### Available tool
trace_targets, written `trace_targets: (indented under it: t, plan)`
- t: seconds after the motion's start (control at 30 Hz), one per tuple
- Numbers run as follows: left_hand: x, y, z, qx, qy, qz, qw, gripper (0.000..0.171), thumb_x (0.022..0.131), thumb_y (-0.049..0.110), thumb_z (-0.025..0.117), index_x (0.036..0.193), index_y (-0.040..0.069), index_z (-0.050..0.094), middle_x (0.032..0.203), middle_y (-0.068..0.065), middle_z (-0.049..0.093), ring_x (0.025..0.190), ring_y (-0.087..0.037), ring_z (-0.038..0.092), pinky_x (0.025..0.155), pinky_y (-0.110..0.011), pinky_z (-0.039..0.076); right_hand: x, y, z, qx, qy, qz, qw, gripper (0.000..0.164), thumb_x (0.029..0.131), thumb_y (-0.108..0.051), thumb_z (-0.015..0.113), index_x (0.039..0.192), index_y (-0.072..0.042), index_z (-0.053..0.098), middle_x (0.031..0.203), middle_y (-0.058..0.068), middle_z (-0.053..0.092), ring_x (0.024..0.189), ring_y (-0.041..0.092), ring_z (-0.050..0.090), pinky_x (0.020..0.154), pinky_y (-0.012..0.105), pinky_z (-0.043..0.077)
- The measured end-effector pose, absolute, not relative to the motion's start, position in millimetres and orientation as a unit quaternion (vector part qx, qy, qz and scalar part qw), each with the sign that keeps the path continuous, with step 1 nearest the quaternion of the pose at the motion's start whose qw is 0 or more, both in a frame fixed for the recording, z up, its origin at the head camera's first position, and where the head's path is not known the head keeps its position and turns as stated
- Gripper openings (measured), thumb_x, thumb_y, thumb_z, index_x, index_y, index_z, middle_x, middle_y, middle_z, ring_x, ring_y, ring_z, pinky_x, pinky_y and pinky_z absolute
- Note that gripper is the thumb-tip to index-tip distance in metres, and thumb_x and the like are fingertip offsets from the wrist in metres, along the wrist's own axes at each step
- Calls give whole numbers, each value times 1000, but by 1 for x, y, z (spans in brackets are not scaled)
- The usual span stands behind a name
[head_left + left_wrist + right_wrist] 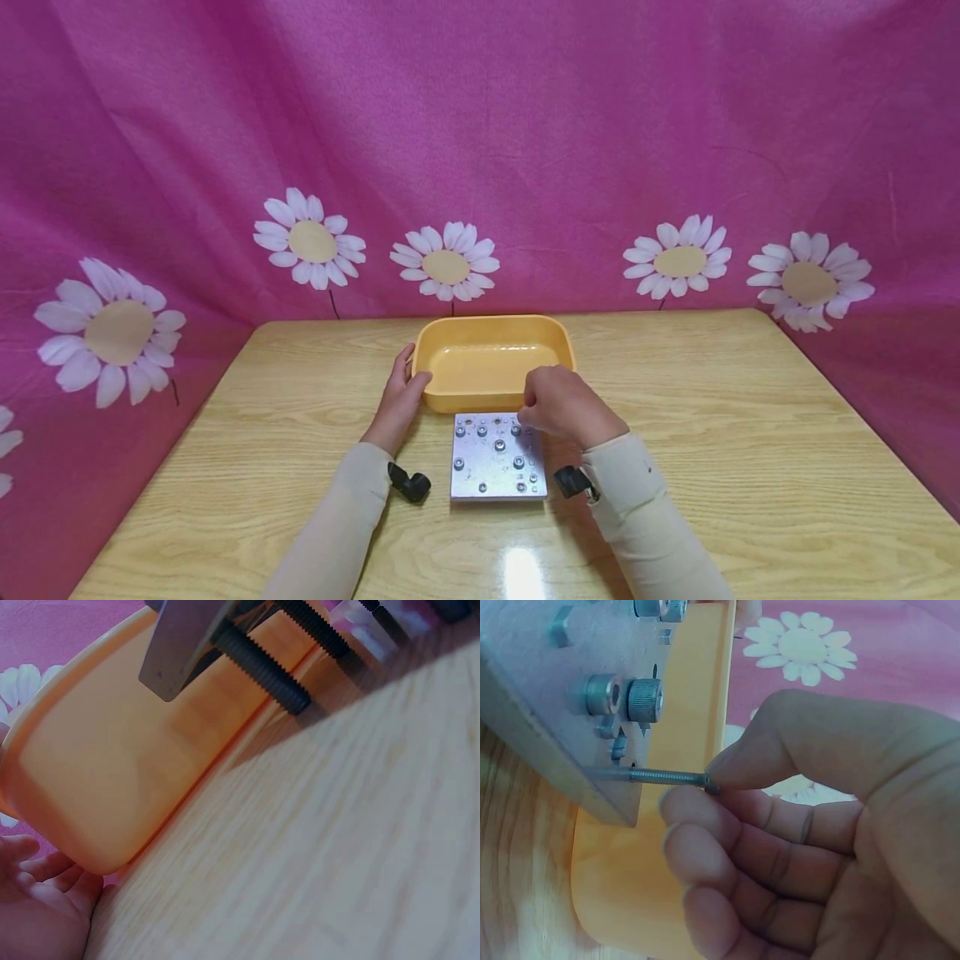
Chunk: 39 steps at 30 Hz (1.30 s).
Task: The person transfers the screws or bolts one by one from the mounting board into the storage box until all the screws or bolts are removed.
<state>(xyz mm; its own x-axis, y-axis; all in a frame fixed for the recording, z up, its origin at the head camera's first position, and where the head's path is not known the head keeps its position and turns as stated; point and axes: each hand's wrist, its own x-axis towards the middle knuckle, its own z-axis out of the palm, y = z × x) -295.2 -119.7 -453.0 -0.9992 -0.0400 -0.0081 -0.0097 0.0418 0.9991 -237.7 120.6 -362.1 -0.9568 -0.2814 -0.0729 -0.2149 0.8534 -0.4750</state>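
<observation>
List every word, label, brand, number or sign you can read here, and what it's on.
None can be read in any view.
Metal plate: small marks among the bolts, too small to tell whether they are letters or numbers.
Yellow tub: no lettering shows.
Pink curtain: flowers only, no lettering shows.

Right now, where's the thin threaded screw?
The thin threaded screw is left of centre in the right wrist view, its head pinched in the right hand, its other end at the metal plate, near a corner.
</observation>
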Motion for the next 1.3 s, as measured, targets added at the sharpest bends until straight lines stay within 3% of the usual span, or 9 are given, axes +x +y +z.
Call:
trace_targets:
  t: [0.47,0.67,0.9,1.3]
  plan:
    - [-298,-124,-452,13,-717,-697,-15,70,94,14,49,155,12,14,158,-12,22,143,-25,26,115,-36,26,-237,122,-360,-135,960,-235,65,9,78,-12,75,74,-11,67,67,0,60,65,17,54,56,27,46]
    - [-298,-123,-453,20,-721,-692,-6,69,94,17,49,154,17,17,158,-7,24,142,-21,27,114,-34,27,-237,123,-358,-141,958,-243,59,8,78,-11,74,74,-11,66,68,0,60,65,17,54,56,27,46]
    - [-296,-121,-454,23,-727,-686,5,69,92,19,49,154,17,18,158,-6,25,142,-20,28,114,-34,28,-236,126,-355,-172,946,-272,30,11,77,-12,70,69,-14,63,64,-2,58,63,14,52,54,27,44]
    - [-294,-121,-450,21,-727,-686,-1,69,92,18,49,154,16,18,157,-8,25,142,-21,29,114,-34,29,-238,128,-355,-157,931,-329,-14,4,78,-13,67,75,-12,64,69,-1,60,63,15,53,52,27,46]
